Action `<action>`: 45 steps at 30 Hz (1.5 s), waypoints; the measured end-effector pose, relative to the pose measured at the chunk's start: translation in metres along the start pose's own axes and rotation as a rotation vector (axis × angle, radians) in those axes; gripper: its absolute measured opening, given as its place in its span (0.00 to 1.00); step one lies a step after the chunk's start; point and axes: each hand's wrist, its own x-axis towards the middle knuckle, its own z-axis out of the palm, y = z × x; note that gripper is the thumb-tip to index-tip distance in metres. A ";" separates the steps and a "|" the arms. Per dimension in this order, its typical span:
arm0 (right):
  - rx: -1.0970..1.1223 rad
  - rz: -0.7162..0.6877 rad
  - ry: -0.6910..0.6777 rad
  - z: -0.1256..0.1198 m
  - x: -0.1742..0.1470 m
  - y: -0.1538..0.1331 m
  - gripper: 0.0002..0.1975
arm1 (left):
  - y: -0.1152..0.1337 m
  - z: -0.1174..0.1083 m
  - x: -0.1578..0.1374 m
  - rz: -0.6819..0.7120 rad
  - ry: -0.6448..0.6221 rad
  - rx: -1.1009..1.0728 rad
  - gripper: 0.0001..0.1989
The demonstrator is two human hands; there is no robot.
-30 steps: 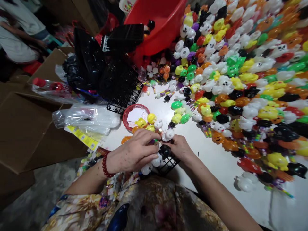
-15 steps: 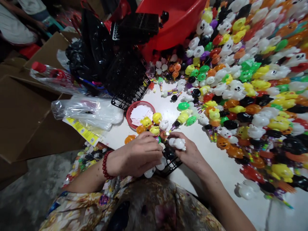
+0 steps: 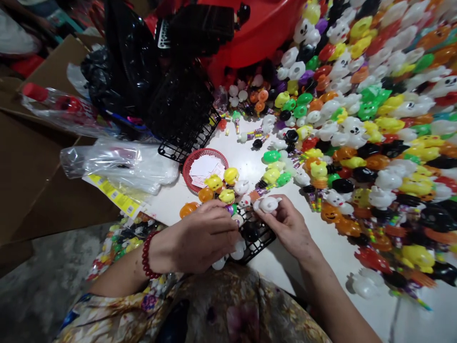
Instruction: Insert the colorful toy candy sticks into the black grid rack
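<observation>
My right hand (image 3: 291,226) pinches a small white plastic toy figure (image 3: 268,204) between thumb and fingers, to the right of the black plastic crate (image 3: 262,243). My left hand (image 3: 202,237), with a red bead bracelet (image 3: 146,255) at the wrist, reaches over the crate's left part. Its fingers are curled, and their tips are hidden behind the hand. Around it lie toy heads in the crate: a yellow one (image 3: 226,196), an orange one (image 3: 188,209) and a black one (image 3: 251,232).
A red basket (image 3: 186,172) of paper slips stands beyond my left hand, beside clear plastic bags (image 3: 121,164). Many colourful toys (image 3: 357,133) cover the table's right side. Black crates (image 3: 182,109) and a large red basin (image 3: 264,35) stand behind; a cardboard box (image 3: 39,190) is at left.
The white toy figure has turned in my right hand, and its rounded end now faces up. My left hand has shifted slightly left and down in the picture. The view has moved a little.
</observation>
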 end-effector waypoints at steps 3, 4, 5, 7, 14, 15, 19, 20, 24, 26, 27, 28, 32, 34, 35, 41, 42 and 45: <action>0.172 0.028 -0.025 0.004 0.000 -0.003 0.22 | 0.000 0.001 0.000 0.011 0.006 0.009 0.05; 0.207 0.038 -0.040 0.005 0.000 -0.003 0.22 | 0.000 0.000 0.000 0.012 0.007 0.011 0.05; 0.224 0.048 -0.055 0.007 0.000 -0.003 0.23 | 0.001 0.000 0.000 0.011 0.007 0.012 0.05; 0.216 0.063 -0.072 0.010 0.001 -0.002 0.22 | 0.001 -0.001 0.001 0.005 0.005 0.012 0.05; 0.006 0.017 -0.071 0.016 0.002 -0.001 0.17 | 0.001 0.000 0.000 0.006 0.012 0.014 0.06; -0.062 0.005 -0.066 0.015 0.002 -0.004 0.15 | 0.001 0.000 0.000 0.007 0.015 0.016 0.06; -0.278 -0.050 -0.093 0.009 0.004 -0.016 0.11 | 0.000 0.000 0.000 0.010 0.010 0.022 0.06; -0.306 -0.057 -0.100 0.008 0.004 -0.018 0.11 | 0.000 0.000 0.000 0.011 0.005 0.024 0.06; -0.376 -0.061 -0.106 0.009 0.007 -0.022 0.12 | 0.001 0.000 -0.001 -0.003 -0.010 0.048 0.08; -0.382 -0.056 -0.118 0.011 0.008 -0.022 0.10 | 0.001 0.000 -0.001 -0.010 -0.009 0.056 0.08; -0.374 -0.050 -0.134 0.011 0.009 -0.022 0.09 | 0.001 0.000 -0.001 -0.006 -0.007 0.055 0.08; -0.358 -0.045 -0.159 0.011 0.010 -0.022 0.08 | 0.001 0.000 -0.001 -0.001 -0.004 0.053 0.07; -0.310 -0.074 -0.289 0.009 0.014 -0.027 0.05 | 0.001 -0.001 0.000 0.000 0.036 0.029 0.06; -0.341 -0.129 -0.318 0.007 0.016 -0.030 0.06 | 0.000 -0.001 -0.001 -0.030 0.065 0.006 0.07; -0.358 -0.159 -0.331 0.006 0.017 -0.032 0.06 | -0.001 0.000 -0.001 -0.046 0.086 -0.001 0.08; -0.381 -0.170 -0.368 0.007 0.021 -0.032 0.06 | -0.005 0.008 -0.004 -0.041 0.122 0.069 0.23; -0.363 -0.142 -0.367 0.007 0.021 -0.030 0.05 | -0.005 0.009 -0.004 -0.049 0.089 0.078 0.25; -0.225 -0.045 -0.378 0.010 0.023 -0.025 0.04 | -0.005 0.011 -0.005 -0.088 0.006 0.103 0.27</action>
